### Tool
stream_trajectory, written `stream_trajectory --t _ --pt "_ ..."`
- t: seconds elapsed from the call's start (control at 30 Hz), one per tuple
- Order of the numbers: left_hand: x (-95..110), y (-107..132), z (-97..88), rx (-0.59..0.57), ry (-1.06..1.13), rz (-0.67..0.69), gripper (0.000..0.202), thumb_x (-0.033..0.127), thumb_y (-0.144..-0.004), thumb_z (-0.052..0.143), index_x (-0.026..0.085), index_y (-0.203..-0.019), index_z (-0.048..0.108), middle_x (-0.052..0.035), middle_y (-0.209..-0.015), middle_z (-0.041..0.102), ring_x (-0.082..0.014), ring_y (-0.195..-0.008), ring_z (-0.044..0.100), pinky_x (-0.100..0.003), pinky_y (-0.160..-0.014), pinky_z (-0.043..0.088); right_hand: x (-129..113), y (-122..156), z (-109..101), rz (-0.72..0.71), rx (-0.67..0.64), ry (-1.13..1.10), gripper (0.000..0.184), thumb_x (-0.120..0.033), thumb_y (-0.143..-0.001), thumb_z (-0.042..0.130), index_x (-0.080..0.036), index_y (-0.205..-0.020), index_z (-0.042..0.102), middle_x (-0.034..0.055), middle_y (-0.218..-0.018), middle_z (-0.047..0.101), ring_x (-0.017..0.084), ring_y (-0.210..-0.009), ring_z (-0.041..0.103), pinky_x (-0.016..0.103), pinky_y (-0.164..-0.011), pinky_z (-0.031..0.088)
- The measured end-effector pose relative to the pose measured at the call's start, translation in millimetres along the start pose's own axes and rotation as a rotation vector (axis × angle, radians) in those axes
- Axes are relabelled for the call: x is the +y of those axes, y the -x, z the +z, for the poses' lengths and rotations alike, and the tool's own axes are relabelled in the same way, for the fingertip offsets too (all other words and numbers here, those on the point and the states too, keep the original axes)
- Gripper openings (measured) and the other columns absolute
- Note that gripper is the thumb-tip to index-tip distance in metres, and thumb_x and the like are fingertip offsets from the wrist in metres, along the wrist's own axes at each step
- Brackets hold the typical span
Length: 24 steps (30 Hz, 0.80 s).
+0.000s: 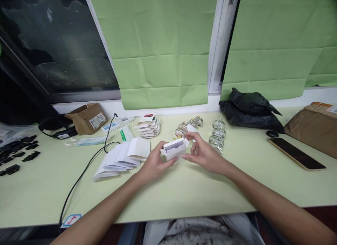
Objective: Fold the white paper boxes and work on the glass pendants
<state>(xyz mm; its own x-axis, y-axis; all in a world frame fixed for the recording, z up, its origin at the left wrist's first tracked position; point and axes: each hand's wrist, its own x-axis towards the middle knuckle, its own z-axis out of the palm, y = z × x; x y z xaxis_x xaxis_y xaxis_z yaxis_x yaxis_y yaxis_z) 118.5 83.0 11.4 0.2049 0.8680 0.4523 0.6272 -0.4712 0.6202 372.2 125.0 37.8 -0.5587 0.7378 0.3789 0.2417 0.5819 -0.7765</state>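
Observation:
A small white cardboard box (176, 150) is held above the table in front of me, its top open and its flaps sticking out. My left hand (155, 160) is closed around the box's left side, with the thumb along the near face. At the right side, the fingers and thumb of my right hand (203, 154) grip the box near its side flap. Behind it stand small clear glass jars with gold knobs (181, 128), partly hidden by my hands. A row of similar glass jars (218, 134) sits to the right. Flattened white boxes (121, 159) lie overlapping at left.
Stacked printed cards (149, 126) lie at the back. A black cable (79, 178) crosses the left side near an open brown carton (91, 118). On the right are a black plastic bag (250, 113), a phone (296, 153) and a cardboard box (313, 129).

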Motion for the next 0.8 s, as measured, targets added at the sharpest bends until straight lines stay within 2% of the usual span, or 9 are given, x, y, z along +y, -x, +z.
stream_trajectory --t 0.07,0.1,0.2,0.27,0.33,0.43,0.57,0.67,0.8 --pt "-3 1 0.8 0.049 -0.093 0.177 0.032 0.026 -0.092 0.075 0.024 -0.116 0.055 -0.0037 -0.107 0.066 -0.0211 -0.097 0.066 -0.032 -0.081 0.051 4 0 4 -0.037 -0.041 -0.003 0.075 -0.044 -0.088 0.082 -0.035 -0.148 0.039 0.0092 -0.141 0.056 0.018 -0.084 0.066 0.035 -0.073 0.059" --pt "-6 2 0.4 0.078 -0.154 0.294 0.032 0.022 -0.092 0.075 0.024 -0.116 0.055 -0.0048 -0.108 0.067 -0.0215 -0.098 0.065 -0.032 -0.082 0.051 5 0 4 -0.095 -0.077 0.014 0.073 -0.043 -0.087 0.084 -0.034 -0.146 0.042 0.0091 -0.14 0.057 0.021 -0.093 0.068 0.037 -0.079 0.059" --pt "-15 3 -3.5 0.168 -0.333 0.576 0.033 0.01 -0.092 0.071 0.024 -0.119 0.057 -0.009 -0.114 0.068 -0.0237 -0.104 0.063 -0.037 -0.087 0.05 9 1 -2 -0.331 -0.166 0.152 0.047 -0.027 -0.093 0.077 -0.029 -0.133 0.054 0.0097 -0.135 0.06 0.027 -0.122 0.061 0.042 -0.1 0.055" --pt "-20 3 -6.8 0.219 -0.388 0.632 0.035 0.006 -0.091 0.069 0.024 -0.12 0.057 -0.0102 -0.114 0.068 -0.0247 -0.105 0.062 -0.039 -0.088 0.05 11 3 -6 -0.433 -0.159 0.263 0.038 -0.013 -0.096 0.066 -0.027 -0.13 0.056 0.0116 -0.134 0.06 0.027 -0.126 0.059 0.042 -0.102 0.053" --pt "-22 3 -9.3 0.242 -0.362 0.614 0.034 0.008 -0.091 0.07 0.025 -0.119 0.058 -0.0097 -0.113 0.068 -0.0249 -0.104 0.063 -0.038 -0.086 0.051 13 5 -7 -0.495 -0.118 0.35 0.042 -0.007 -0.096 0.061 -0.026 -0.133 0.055 0.0132 -0.133 0.062 0.027 -0.125 0.06 0.043 -0.101 0.054" --pt "-17 1 -10.3 0.228 -0.221 0.5 0.031 0.016 -0.093 0.071 0.027 -0.118 0.057 -0.0083 -0.11 0.068 -0.0249 -0.105 0.064 -0.039 -0.086 0.054 12 7 -5 -0.535 -0.055 0.384 0.045 -0.012 -0.096 0.062 -0.026 -0.138 0.052 0.0137 -0.13 0.064 0.029 -0.125 0.061 0.046 -0.102 0.055" --pt "-11 1 -7.0 0.166 -0.079 0.372 0.031 0.025 -0.092 0.076 0.026 -0.117 0.057 -0.0071 -0.108 0.068 -0.0244 -0.103 0.066 -0.038 -0.086 0.054 9 6 -3 -0.457 0.008 0.331 0.037 -0.022 -0.1 0.061 -0.028 -0.135 0.053 0.011 -0.121 0.068 0.027 -0.113 0.066 0.044 -0.094 0.058" --pt "-12 4 -3.4 0.117 -0.052 0.282 0.037 0.034 -0.091 0.08 0.026 -0.119 0.057 -0.0063 -0.108 0.069 -0.0236 -0.101 0.068 -0.036 -0.085 0.054 8 5 -3 -0.402 -0.019 0.352 0.033 -0.027 -0.1 0.062 -0.028 -0.132 0.054 0.0102 -0.117 0.068 0.027 -0.107 0.067 0.042 -0.09 0.057" --pt "-14 6 -1.5 0.076 -0.048 0.065 0.042 0.045 -0.089 0.081 0.025 -0.118 0.059 -0.0041 -0.106 0.072 -0.0229 -0.096 0.069 -0.034 -0.082 0.055 7 3 -4 -0.281 -0.038 0.354 0.036 -0.033 -0.102 0.062 -0.028 -0.136 0.052 0.0083 -0.114 0.068 0.024 -0.095 0.066 0.039 -0.085 0.056"
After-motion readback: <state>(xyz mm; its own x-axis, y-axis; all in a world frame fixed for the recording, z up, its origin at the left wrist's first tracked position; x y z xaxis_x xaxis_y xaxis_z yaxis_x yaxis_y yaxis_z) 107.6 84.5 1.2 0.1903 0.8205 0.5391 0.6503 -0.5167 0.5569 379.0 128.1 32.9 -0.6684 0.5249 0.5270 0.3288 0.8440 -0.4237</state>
